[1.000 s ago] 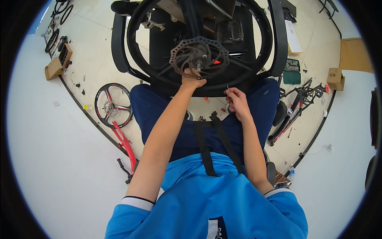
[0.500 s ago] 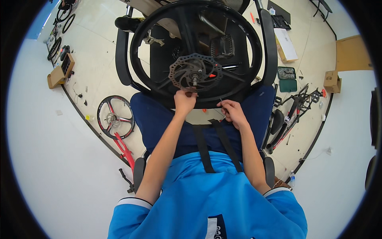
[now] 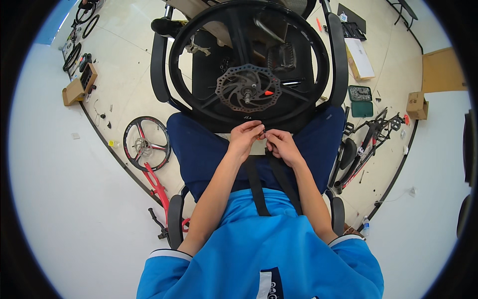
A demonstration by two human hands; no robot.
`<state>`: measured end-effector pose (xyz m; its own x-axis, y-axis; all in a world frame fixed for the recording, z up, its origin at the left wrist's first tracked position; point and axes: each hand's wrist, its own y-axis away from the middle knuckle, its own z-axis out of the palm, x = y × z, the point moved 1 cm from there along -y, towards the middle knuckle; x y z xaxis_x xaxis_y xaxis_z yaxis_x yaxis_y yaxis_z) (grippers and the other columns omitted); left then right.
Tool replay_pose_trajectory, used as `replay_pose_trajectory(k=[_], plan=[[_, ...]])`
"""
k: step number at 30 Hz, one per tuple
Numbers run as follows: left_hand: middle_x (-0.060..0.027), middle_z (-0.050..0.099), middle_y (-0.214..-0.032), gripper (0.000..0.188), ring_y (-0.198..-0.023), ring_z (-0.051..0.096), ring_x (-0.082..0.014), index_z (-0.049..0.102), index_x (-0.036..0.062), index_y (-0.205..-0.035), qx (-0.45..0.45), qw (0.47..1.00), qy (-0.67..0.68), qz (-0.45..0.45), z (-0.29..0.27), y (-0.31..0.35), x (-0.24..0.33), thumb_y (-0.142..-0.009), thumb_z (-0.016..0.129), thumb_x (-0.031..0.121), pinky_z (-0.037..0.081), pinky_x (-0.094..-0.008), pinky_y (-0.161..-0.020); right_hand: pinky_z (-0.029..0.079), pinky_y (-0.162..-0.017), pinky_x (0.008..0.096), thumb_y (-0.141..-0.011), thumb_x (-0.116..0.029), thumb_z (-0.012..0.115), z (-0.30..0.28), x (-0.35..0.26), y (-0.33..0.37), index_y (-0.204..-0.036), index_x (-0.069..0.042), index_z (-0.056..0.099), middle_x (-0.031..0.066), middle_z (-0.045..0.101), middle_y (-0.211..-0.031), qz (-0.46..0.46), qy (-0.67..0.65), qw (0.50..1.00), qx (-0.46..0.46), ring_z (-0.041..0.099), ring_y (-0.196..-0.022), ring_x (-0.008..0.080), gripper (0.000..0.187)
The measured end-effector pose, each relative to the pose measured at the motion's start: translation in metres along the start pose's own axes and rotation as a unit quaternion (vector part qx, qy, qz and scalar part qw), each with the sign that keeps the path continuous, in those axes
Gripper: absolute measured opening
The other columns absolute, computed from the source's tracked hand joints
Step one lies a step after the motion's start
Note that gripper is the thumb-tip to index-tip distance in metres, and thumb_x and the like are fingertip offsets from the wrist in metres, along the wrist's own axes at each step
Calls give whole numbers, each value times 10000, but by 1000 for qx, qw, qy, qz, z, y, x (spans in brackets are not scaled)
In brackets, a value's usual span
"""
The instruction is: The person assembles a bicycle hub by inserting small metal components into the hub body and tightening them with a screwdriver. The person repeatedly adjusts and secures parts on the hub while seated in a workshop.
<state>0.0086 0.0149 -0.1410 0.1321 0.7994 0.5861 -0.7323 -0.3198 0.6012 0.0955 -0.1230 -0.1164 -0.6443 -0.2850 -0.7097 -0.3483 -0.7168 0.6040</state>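
Observation:
My left hand (image 3: 244,139) and my right hand (image 3: 282,146) meet in front of the wheel, above my lap. Both have their fingers pinched. A small dark piece (image 3: 264,131) shows between the fingertips, too tiny to name. Just beyond lies a black spoked wheel (image 3: 174,62), resting over a black chair seat and reaching toward my thighs. Fixed at its hub is a slotted metal brake disc (image 3: 271,93), with a threaded axle (image 3: 247,97) sticking up. Neither hand touches the disc.
Chair armrests (image 3: 159,70) flank the wheel. On the floor at left are another wheel (image 3: 167,144) and a red fork (image 3: 158,187). At right lie an opened green case (image 3: 361,109), a bike frame (image 3: 368,142) and a cardboard box (image 3: 417,105).
My left hand has come away from beside the brake disc, back and right to my right hand. My right hand has shifted slightly left, and the fingertips now meet.

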Motion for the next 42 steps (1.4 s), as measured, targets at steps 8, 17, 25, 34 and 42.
replay_pose_trajectory(k=[8, 17, 25, 34, 42], plan=[[-93, 634, -967, 195, -918, 610, -191, 596, 19, -1095, -19, 988, 148, -31, -11, 10, -29, -904, 630, 37, 497, -297, -850, 265, -425, 200, -982, -188, 503, 7, 16, 14, -969, -25, 626, -18, 503, -614, -21, 27, 999, 8, 374, -459, 32, 204], [-88, 637, -968, 218, -900, 604, -174, 603, 11, -1096, 14, 986, 164, 12, -1, 35, -45, -896, 663, 71, 478, -296, -846, 311, -460, 207, -972, -181, 527, 17, 40, 26, -964, -9, 633, -22, 521, -617, -78, 50, 994, 62, 423, -500, 47, 202], [-79, 647, -980, 268, -920, 600, -143, 600, -22, -1156, 53, 992, 85, 75, 18, 39, -34, -905, 649, 61, 483, -271, -833, 310, -438, 212, -987, -177, 511, 44, 38, 25, -1048, -52, 544, 7, 537, -631, -146, 60, 974, 162, 438, -485, 58, 144], [-78, 661, -836, 260, -683, 616, -131, 606, -54, -1155, 75, 992, 18, 104, 26, 38, -21, -936, 612, 87, 511, -247, -615, 459, -606, 309, -997, -165, 480, 70, 34, 17, -1112, -56, 444, 117, 640, -734, -250, 141, 926, 246, 609, -650, 187, 162], [-80, 706, -896, 166, -811, 646, -111, 706, -34, -992, 22, 908, -365, 204, 5, 41, 5, -868, 660, 66, 496, -237, -702, 328, -515, 226, -980, -131, 523, 39, 32, 18, -1053, -57, 445, -4, 495, -604, -160, 103, 978, 87, 417, -559, 57, 130]])
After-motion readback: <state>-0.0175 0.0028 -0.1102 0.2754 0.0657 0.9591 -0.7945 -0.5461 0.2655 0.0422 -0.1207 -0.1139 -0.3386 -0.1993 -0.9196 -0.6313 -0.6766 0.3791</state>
